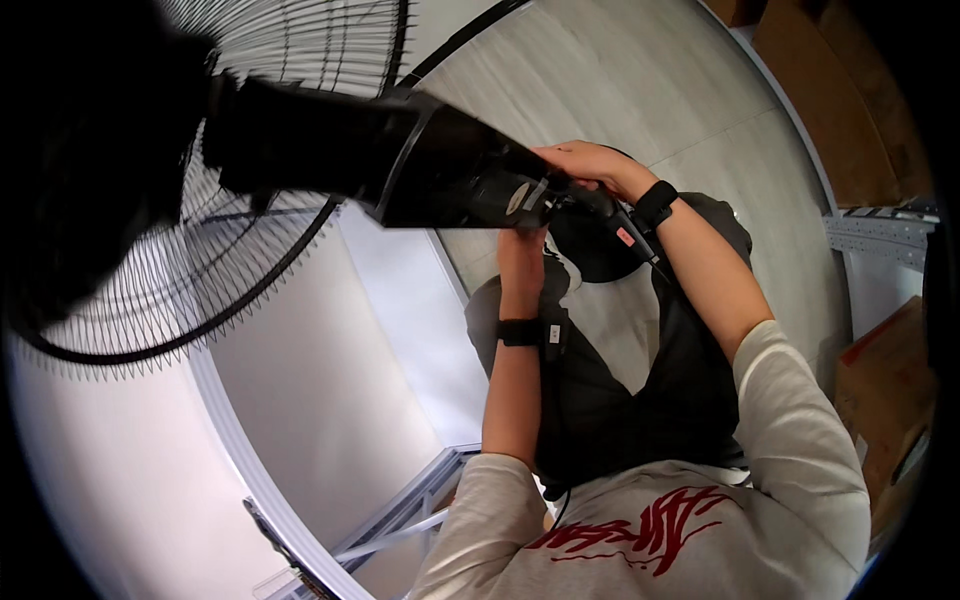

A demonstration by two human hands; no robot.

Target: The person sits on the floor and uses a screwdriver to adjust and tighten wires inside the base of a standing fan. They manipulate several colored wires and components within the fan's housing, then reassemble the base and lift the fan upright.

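Note:
A black standing fan slants across the upper left, with its wire grille (285, 50) at the far left. Its dark housing and neck (450, 165) run from there towards my hands. My right hand (585, 162) is closed over the far edge of the housing's lower end, fingers partly hidden. Under the near edge comes up my left hand (522, 250); the housing covers its fingers. A black strap (655, 203) circles my right wrist, with a dark box with a pink label beside it. Another strap (518, 332) with a small box is on my left wrist. Below, the round black base (600, 250) shows between my legs.
Pale grey flooring (700, 130) stretches beyond the fan. Cardboard boxes (825, 100) line a metal rack (880, 235) on the right, and another box (880, 390) is lower down. White panels with a metal frame (400, 500) stand on the left.

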